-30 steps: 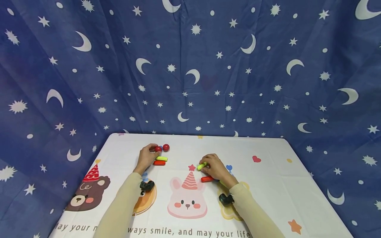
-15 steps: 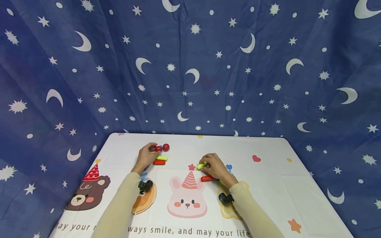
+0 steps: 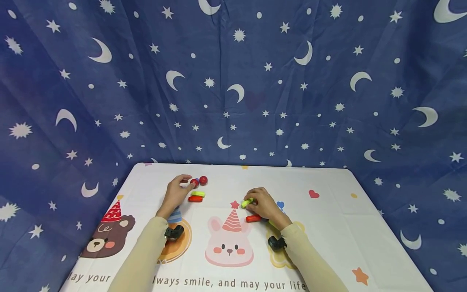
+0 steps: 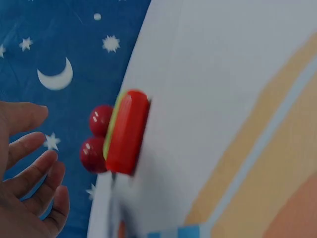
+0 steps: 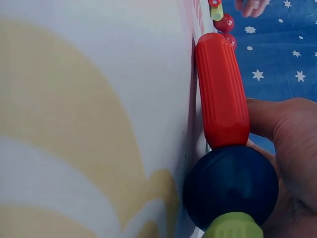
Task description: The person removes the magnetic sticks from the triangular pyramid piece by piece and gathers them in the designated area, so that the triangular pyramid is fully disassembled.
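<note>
My left hand is beside two red balls, its thumb and fingers spread apart. The left wrist view shows that hand with loosely bent fingers and nothing in them, apart from the red balls. A yellow-green stick and a red stick lie side by side near it. My right hand pinches another yellow-green stick. Below it lies a red stick; in the right wrist view that red stick meets a dark blue ball, with a yellow-green end beyond.
A bit of blue shows between the red balls. The white printed tablecloth covers the table, and a blue curtain with moons and stars stands behind it. A black device is on each wrist.
My left hand has drawn back slightly to the left and its grasp around the near red ball has loosened. My right hand and its stick have stayed almost still.
</note>
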### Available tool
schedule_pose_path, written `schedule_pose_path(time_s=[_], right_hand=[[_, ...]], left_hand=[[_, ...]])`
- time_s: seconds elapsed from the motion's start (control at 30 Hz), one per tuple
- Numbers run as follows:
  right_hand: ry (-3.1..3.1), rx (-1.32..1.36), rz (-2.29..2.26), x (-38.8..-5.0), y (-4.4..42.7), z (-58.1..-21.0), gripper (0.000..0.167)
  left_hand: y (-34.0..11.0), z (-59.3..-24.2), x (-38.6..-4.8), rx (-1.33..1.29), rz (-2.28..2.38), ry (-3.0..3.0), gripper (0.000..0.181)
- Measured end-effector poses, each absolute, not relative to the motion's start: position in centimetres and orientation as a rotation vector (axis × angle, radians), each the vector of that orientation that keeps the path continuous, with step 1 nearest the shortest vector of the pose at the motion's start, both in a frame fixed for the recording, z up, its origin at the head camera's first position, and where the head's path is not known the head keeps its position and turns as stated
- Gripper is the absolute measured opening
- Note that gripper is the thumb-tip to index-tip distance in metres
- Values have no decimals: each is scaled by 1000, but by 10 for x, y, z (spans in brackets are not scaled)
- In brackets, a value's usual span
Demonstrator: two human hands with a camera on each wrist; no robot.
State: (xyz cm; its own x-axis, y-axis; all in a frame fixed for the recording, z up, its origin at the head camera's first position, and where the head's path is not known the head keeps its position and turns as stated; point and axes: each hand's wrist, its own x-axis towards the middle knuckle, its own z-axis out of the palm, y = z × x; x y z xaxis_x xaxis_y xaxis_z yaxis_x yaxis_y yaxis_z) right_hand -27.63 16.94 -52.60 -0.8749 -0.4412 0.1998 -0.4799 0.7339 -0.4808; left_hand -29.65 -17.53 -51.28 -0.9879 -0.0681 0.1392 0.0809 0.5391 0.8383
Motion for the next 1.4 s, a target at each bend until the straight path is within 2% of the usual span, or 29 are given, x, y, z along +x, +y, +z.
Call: schedule_pose_path(time_s=[0.53, 1.4], right_hand=[[-2842, 750, 827, -278, 170, -528, 23], [-2877, 659, 850, -279, 174, -527, 24]], left_hand=[[-135, -502, -276, -311, -1433, -2538, 33], [-75, -510, -278, -445, -1438, -2602, 27]])
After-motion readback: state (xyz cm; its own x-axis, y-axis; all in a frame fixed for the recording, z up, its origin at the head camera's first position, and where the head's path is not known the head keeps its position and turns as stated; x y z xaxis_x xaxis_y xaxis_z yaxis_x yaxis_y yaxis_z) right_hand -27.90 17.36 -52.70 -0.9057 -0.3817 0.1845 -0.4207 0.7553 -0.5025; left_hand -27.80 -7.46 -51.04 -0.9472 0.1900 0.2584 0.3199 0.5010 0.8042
